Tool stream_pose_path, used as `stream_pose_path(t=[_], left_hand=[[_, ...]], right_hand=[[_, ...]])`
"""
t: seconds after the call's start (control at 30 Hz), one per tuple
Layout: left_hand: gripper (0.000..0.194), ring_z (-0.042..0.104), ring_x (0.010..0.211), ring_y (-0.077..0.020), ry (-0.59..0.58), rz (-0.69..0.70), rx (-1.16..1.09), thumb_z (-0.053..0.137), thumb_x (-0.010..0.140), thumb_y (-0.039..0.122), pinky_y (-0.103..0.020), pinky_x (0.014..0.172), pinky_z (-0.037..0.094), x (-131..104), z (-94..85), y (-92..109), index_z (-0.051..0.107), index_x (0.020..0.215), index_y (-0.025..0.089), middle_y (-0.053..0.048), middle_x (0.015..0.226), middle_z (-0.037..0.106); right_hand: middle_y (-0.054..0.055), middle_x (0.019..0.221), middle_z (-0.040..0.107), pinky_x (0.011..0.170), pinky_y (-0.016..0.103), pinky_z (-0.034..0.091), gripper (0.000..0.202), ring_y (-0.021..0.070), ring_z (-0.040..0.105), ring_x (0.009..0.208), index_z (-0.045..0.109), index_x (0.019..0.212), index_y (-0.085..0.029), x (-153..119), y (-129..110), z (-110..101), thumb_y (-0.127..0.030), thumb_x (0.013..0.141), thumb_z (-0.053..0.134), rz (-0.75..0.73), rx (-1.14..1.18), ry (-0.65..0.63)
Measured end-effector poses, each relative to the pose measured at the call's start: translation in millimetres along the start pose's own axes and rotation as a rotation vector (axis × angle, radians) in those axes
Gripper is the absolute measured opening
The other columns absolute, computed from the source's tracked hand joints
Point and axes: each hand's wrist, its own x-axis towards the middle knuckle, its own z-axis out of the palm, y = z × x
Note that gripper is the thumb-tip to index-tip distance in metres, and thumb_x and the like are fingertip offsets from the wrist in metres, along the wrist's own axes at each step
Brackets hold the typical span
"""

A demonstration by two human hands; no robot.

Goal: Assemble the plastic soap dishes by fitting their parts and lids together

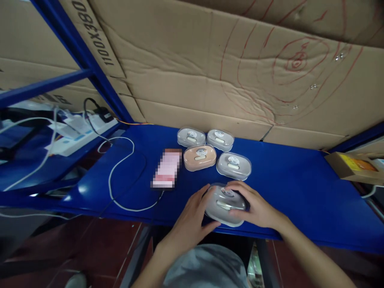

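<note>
The box (214,204) was a rounded oval, grey beneath a clear, shiny lid, with a round printed label (227,193) toward its far side and a small pale oblong (223,205) near its middle. It was between the hands by the blue table's (294,188) near edge; whether it touched the surface was unclear. The left hand (192,214) curved round its left end, while the right hand (259,206) pinched the right end between fingers and thumb. A peach box (207,164) lay beyond.
</note>
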Motion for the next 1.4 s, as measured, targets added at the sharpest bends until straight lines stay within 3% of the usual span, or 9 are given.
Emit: stream_pose_path(t=[0.13,0.23,0.4,0.57,0.67,0.8,1.0,1.2,1.4], left_hand=[[0.093,0.048,0.152,-0.0323,0.034,-0.047,0.106,0.074,0.096,0.023,-0.057,0.121,0.046,-2.6,-12.3,-4.9,0.019,0.169,0.042,-0.009,0.167,0.046],[0.085,0.044,0.153,-0.0351,0.019,-0.021,0.179,0.077,0.095,0.024,-0.059,0.121,0.046,0.1,-14.3,-3.5,0.032,0.165,0.04,-0.01,0.171,0.04],[0.05,0.041,0.156,-0.0379,-0.008,0.099,0.255,0.074,0.097,0.022,-0.066,0.123,0.038,1.5,-6.7,-2.4,0.058,0.143,0.031,-0.013,0.173,0.036],[0.025,0.032,0.16,-0.0383,-0.014,0.094,0.214,0.077,0.095,0.025,-0.067,0.127,0.032,-4.2,-5.0,-3.1,0.063,0.116,0.024,-0.014,0.174,0.033],[0.035,0.037,0.158,-0.0373,-0.004,0.067,0.155,0.082,0.09,0.027,-0.065,0.128,0.032,-6.9,-7.3,-3.7,0.061,0.118,0.025,-0.013,0.167,0.043],[0.067,0.049,0.149,-0.0361,0.062,-0.019,-0.044,0.088,0.084,0.045,-0.059,0.122,0.044,-9.9,-11.9,-4.7,0.055,0.141,0.03,-0.013,0.159,0.048],[0.091,0.046,0.153,-0.0362,0.087,-0.041,-0.219,0.088,0.081,0.056,-0.055,0.124,0.043,-10.7,-14.0,-7.8,0.041,0.157,0.039,-0.012,0.164,0.046],[0.107,0.033,0.161,-0.0391,-0.036,-0.1,-0.129,0.09,0.081,0.047,-0.059,0.126,0.041,-17.1,-19.4,-6.7,0.026,0.166,0.043,-0.012,0.177,0.026],[0.096,0.05,0.151,-0.0383,-0.216,-0.174,-0.085,0.092,0.081,0.032,-0.06,0.124,0.043,-42.9,-55.9,2.5,0.042,0.161,0.048,-0.007,0.165,0.049]], right_hand=[[0.013,0.146,0.059,0.116,0.047,0.05,0.052,0.0296,0.058,0.139,0.051,0.148,-0.031,16.9,16.1,-4.9,-0.044,0.101,0.07,-0.025,-0.038,-0.003],[0.013,0.151,0.057,0.119,0.051,0.047,0.05,0.0309,0.053,0.145,0.053,0.149,-0.031,20.8,25.1,-2.3,-0.045,0.103,0.066,0.011,-0.142,0.079],[0.012,0.153,0.06,0.123,0.058,0.039,0.047,0.0331,0.05,0.149,0.055,0.149,-0.03,23.6,39.1,-1.4,-0.045,0.105,0.062,0.097,-0.34,0.21],[0.012,0.169,0.044,0.127,0.065,0.028,0.05,0.0348,0.031,0.162,0.048,0.159,-0.03,21.2,38.4,-3.3,-0.046,0.112,0.045,0.188,-0.444,0.15],[0.013,0.174,0.035,0.128,0.066,0.027,0.061,0.036,0.028,0.163,0.037,0.166,-0.03,13.5,17.7,0.6,-0.053,0.11,0.048,0.09,-0.407,0.04],[0.011,0.175,0.034,0.124,0.056,0.043,0.086,0.036,0.037,0.158,0.037,0.166,-0.031,0.5,-13.1,17.7,-0.068,0.095,0.068,-0.025,-0.295,-0.162],[0.01,0.176,0.031,0.123,0.055,0.045,0.079,0.035,0.033,0.161,0.039,0.164,-0.031,-11.3,-18.3,41.3,-0.064,0.097,0.066,0.025,-0.203,-0.078],[0.01,0.171,0.041,0.122,0.053,0.046,0.066,0.0327,0.042,0.156,0.041,0.161,-0.031,-19.2,-17.8,32.8,-0.055,0.103,0.061,0.101,-0.183,0.056],[0.012,0.174,0.035,0.124,0.063,0.038,0.064,0.037,0.033,0.16,0.043,0.159,-0.03,-11.2,-8.0,31.1,-0.053,0.102,0.063,0.183,-0.382,0.076]])
